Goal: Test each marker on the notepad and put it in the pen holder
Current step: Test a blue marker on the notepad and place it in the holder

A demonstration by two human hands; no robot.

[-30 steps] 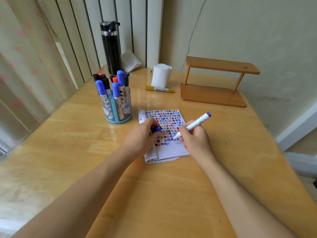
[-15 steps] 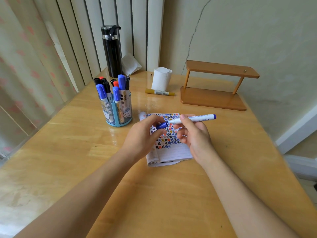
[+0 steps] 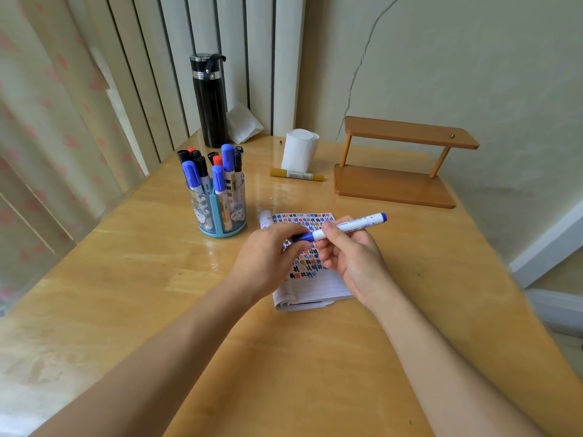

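Note:
A white marker with blue ends lies level above the notepad, whose page is full of coloured marks. My right hand grips its barrel. My left hand pinches the blue cap, which sits on the marker's left end. The clear blue pen holder stands to the left of the pad with several blue, black and red markers in it. A yellow marker lies on the table behind the pad.
A black flask and a crumpled tissue stand at the back. A white paper roll is beside a wooden two-tier stand. A small white tube lies at the pad's top left corner.
My right hand lifted the marker off the page and turned it level. My left hand brought the blue cap onto its tip.

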